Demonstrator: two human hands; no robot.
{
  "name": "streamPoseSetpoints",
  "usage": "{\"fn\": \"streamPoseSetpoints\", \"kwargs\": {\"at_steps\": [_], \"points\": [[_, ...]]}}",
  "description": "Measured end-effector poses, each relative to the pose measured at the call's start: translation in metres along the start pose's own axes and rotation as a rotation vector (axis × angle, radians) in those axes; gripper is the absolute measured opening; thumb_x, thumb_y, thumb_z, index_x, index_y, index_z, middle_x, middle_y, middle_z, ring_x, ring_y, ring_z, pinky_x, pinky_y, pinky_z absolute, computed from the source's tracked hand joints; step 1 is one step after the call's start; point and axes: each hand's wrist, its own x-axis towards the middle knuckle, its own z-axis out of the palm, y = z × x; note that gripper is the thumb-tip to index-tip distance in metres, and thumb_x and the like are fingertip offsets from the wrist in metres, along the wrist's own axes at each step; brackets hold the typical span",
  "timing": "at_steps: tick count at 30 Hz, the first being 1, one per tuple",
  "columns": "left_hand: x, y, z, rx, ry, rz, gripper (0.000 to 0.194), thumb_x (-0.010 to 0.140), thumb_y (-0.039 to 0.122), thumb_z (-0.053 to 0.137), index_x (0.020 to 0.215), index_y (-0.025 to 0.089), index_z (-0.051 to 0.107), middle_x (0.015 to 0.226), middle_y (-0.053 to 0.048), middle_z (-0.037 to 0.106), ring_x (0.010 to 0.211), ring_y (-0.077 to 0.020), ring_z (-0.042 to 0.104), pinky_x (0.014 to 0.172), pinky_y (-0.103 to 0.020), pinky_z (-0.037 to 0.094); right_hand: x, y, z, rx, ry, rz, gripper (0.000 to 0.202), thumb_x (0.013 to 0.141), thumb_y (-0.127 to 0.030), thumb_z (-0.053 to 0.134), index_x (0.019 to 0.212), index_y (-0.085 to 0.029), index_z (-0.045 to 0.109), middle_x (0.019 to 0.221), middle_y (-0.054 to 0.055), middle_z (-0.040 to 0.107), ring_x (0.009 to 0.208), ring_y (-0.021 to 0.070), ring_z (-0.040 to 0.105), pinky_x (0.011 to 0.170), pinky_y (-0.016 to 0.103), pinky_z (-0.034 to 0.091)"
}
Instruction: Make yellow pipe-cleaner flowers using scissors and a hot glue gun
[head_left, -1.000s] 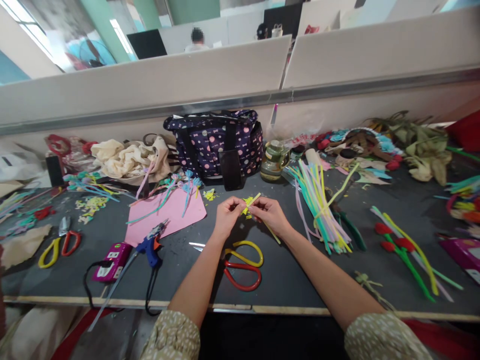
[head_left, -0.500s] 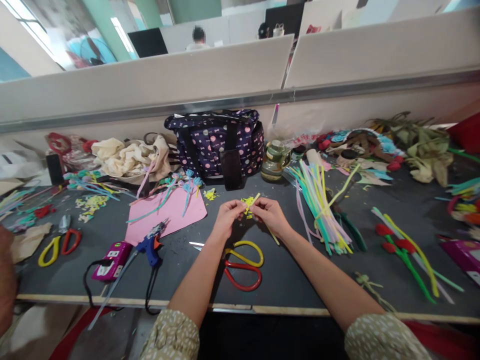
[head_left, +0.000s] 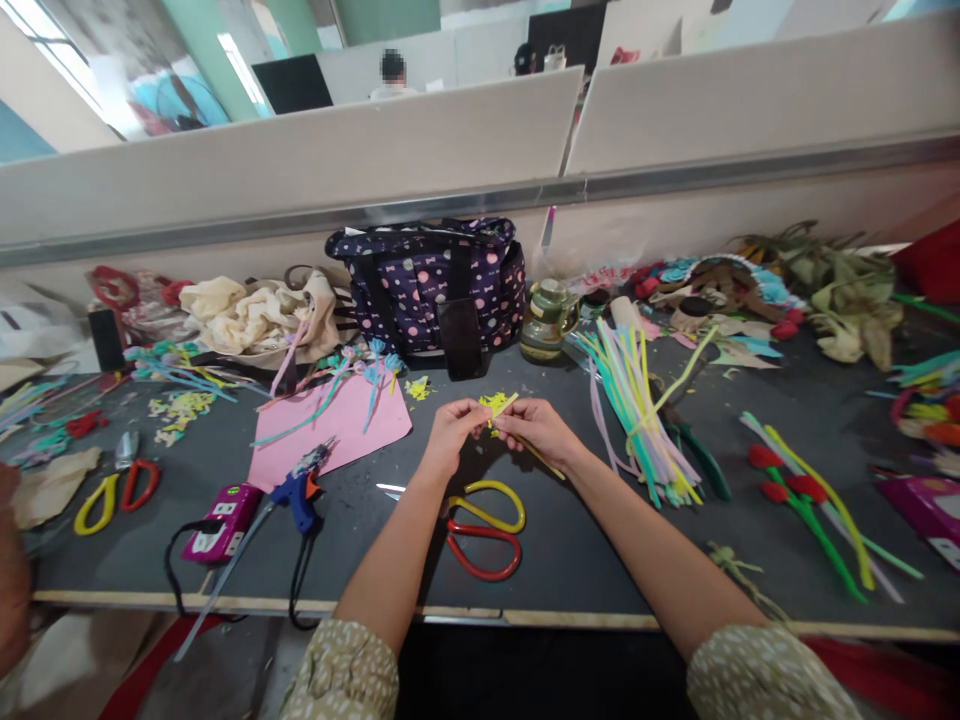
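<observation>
Both hands meet over the middle of the dark table. My left hand [head_left: 454, 428] pinches one end of a thin yellow stem [head_left: 541, 460], and my right hand [head_left: 541, 428] has its fingers closed round the same stem, whose tail slants down to the right. Small yellow pieces [head_left: 495, 402] lie just behind the fingertips. Scissors with one yellow and one red handle [head_left: 486, 552] rest below, between my forearms. To the right lies a bundle of pastel stems [head_left: 637, 410].
A patterned bag [head_left: 420, 290] with a phone [head_left: 460, 338] against it stands behind, beside a green jar [head_left: 546, 320]. On the left are a glue gun [head_left: 301, 500], pink sheet [head_left: 322, 430], purple power strip [head_left: 223, 523] and a person's arm [head_left: 11, 580]. Red flowers [head_left: 806, 488] lie right.
The stem's tail has swung out to the right and slants less steeply. My hands have stayed almost in place.
</observation>
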Motion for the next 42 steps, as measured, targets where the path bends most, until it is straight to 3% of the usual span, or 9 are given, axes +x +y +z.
{"fn": "streamPoseSetpoints", "kwargs": {"at_steps": [4,9,19,22,27,32,37,39,42], "points": [[0.002,-0.001,-0.003,0.008,0.038,0.011,0.023,0.064,0.036,0.073,0.063,0.014,0.065,0.053,0.001,0.054,0.049,-0.0077,0.043,0.050,-0.021,0.032,0.001,0.000,-0.002,0.033,-0.059,0.005,0.026,0.072,-0.040,0.071,0.076,-0.014,0.065,0.070,0.003,0.067,0.054,0.0091,0.059,0.045,0.018,0.044],[0.002,-0.002,-0.003,0.037,0.079,0.073,0.024,0.067,0.036,0.071,0.060,0.015,0.062,0.054,0.002,0.053,0.049,-0.0072,0.042,0.051,-0.021,0.031,0.002,-0.001,0.002,0.109,-0.030,-0.009,0.026,0.072,-0.039,0.070,0.085,-0.017,0.065,0.079,0.003,0.067,0.066,0.0120,0.062,0.051,0.020,0.048],[0.000,-0.001,0.001,0.070,0.050,0.089,0.024,0.068,0.034,0.070,0.058,0.015,0.061,0.052,0.003,0.050,0.050,-0.0074,0.041,0.051,-0.022,0.030,0.004,0.005,0.002,-0.004,0.092,-0.126,0.026,0.069,-0.038,0.073,0.080,-0.015,0.066,0.065,-0.003,0.056,0.049,0.0051,0.041,0.042,0.018,0.029],[0.000,-0.001,0.001,0.078,0.054,0.081,0.025,0.068,0.034,0.070,0.056,0.014,0.059,0.050,0.003,0.049,0.049,-0.0072,0.040,0.050,-0.022,0.030,0.004,0.007,0.002,-0.094,0.131,-0.168,0.026,0.071,-0.039,0.071,0.078,-0.014,0.066,0.062,-0.003,0.055,0.047,0.0053,0.039,0.044,0.020,0.029],[0.002,-0.004,-0.001,0.028,0.073,0.021,0.022,0.066,0.031,0.070,0.057,0.014,0.060,0.051,0.002,0.051,0.048,-0.0068,0.041,0.048,-0.021,0.030,0.005,0.010,0.004,-0.293,0.187,-0.328,0.021,0.076,-0.036,0.066,0.076,-0.015,0.066,0.068,0.000,0.062,0.060,0.0112,0.052,0.059,0.024,0.041],[0.006,-0.011,-0.003,-0.051,0.078,-0.075,0.020,0.062,0.028,0.072,0.055,0.014,0.059,0.048,0.003,0.049,0.044,-0.0056,0.038,0.045,-0.020,0.027,-0.002,0.007,0.007,-0.652,0.257,-0.540,0.015,0.083,-0.028,0.057,0.079,-0.018,0.066,0.073,0.003,0.063,0.066,0.0139,0.056,0.061,0.025,0.043],[0.007,-0.014,-0.004,-0.113,0.047,-0.112,0.022,0.061,0.027,0.073,0.054,0.013,0.057,0.047,0.003,0.047,0.042,-0.0044,0.036,0.044,-0.020,0.025,-0.008,0.004,0.006,-0.976,0.194,-0.785,0.019,0.087,-0.021,0.049,0.089,-0.019,0.068,0.084,0.008,0.066,0.081,0.0177,0.059,0.075,0.029,0.045],[0.006,-0.012,-0.003,-0.109,0.032,-0.110,0.024,0.062,0.029,0.074,0.056,0.013,0.058,0.050,0.002,0.050,0.043,-0.0043,0.037,0.044,-0.020,0.026,-0.007,0.004,0.006,-0.931,0.233,-0.736,0.019,0.087,-0.024,0.050,0.086,-0.019,0.068,0.081,0.008,0.065,0.077,0.0170,0.059,0.072,0.029,0.046],[0.004,-0.009,0.000,-0.093,0.012,-0.057,0.025,0.066,0.035,0.074,0.063,0.013,0.063,0.057,0.001,0.055,0.047,-0.0050,0.041,0.047,-0.020,0.032,-0.003,0.002,0.005,-0.663,0.308,-0.531,0.019,0.084,-0.032,0.055,0.080,-0.018,0.066,0.073,0.004,0.063,0.066,0.0143,0.055,0.062,0.026,0.044]]}}
